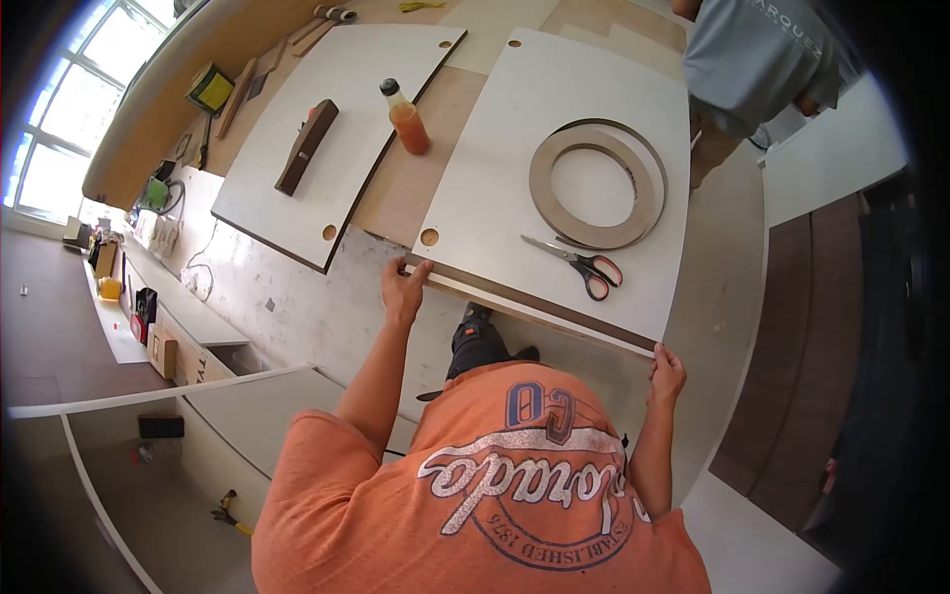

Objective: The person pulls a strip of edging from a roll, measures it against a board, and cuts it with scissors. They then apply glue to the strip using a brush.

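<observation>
"Grip of the left hand (401,291)?"

"Pinching the left end of a long, flat, dark-brown strip (524,297); the right hand (668,374) pinches its right end."

"Where's the strip?"

"Along the near edge of a white rectangular panel (485,178)."

"And on that panel?"

"Metal scissors with black-and-red handles (574,259) at near right, a beige ring-shaped coil (542,193) just beyond. Farther left, a clear bottle of orange liquid (408,127) stands on the tan wooden surface (401,198)."

White panel (495,183), brown edge strip (534,301)
</observation>
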Demonstrator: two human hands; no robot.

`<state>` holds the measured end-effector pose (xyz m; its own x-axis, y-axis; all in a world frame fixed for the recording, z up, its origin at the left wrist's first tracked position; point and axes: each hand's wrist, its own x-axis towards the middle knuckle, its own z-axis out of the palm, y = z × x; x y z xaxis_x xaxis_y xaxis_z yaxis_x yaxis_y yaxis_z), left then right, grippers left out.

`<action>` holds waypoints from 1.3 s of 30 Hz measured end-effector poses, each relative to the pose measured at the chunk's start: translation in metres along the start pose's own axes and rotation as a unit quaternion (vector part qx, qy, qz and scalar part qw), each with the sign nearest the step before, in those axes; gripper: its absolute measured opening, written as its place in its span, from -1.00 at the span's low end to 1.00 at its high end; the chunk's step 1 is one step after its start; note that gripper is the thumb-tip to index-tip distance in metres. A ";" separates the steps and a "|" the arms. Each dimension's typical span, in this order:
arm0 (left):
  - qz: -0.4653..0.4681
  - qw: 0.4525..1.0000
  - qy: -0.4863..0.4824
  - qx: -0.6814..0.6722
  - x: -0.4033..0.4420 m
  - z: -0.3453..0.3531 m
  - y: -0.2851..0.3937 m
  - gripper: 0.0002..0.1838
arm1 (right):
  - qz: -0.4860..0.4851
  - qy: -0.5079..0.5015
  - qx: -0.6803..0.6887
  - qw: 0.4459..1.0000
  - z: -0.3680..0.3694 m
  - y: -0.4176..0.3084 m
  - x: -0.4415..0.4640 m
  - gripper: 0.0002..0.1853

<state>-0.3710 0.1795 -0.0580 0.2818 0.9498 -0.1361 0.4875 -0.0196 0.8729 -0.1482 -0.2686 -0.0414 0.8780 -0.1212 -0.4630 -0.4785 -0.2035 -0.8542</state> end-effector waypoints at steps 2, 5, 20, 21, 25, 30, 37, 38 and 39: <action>0.006 1.000 -0.009 0.016 0.001 0.000 -0.002 -0.36 | 0.023 0.002 -0.003 1.000 0.001 -0.006 -0.004 -0.77; 0.015 0.999 0.009 0.048 -0.001 0.000 -0.001 -0.35 | 0.014 -0.009 0.010 1.000 0.000 0.002 0.001 -0.76; 0.088 0.992 0.022 0.093 0.005 0.002 -0.016 -0.40 | -0.047 0.026 -0.055 0.997 -0.002 0.026 0.014 -0.70; 0.079 0.992 0.007 0.103 0.007 -0.001 -0.017 -0.37 | -0.067 0.030 -0.112 0.991 0.000 0.026 0.016 -0.69; 0.014 0.997 -0.071 0.022 0.012 -0.007 -0.015 -0.40 | -0.102 0.036 -0.196 0.975 -0.005 0.032 0.019 -0.59; 0.013 0.997 -0.051 0.050 -0.005 -0.007 0.017 -0.28 | -0.150 0.088 -0.169 0.970 0.004 0.009 -0.010 -0.58; 0.029 0.992 -0.057 0.109 0.006 -0.010 0.009 -0.31 | -0.160 0.112 -0.156 0.968 0.010 0.008 -0.017 -0.61; 0.015 0.993 -0.068 0.099 0.000 -0.012 0.020 -0.32 | -0.157 0.108 -0.148 0.970 0.010 0.009 -0.015 -0.61; 0.021 0.991 -0.061 0.114 0.000 -0.013 0.023 -0.32 | -0.149 0.101 -0.128 0.975 0.010 0.013 -0.011 -0.61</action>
<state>-0.3706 0.1828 -0.0318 0.3964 0.9024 -0.1692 0.6438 -0.1418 0.7519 -0.1644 -0.2603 -0.0497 0.9712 -0.2027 -0.1254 -0.2118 -0.4923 -0.8442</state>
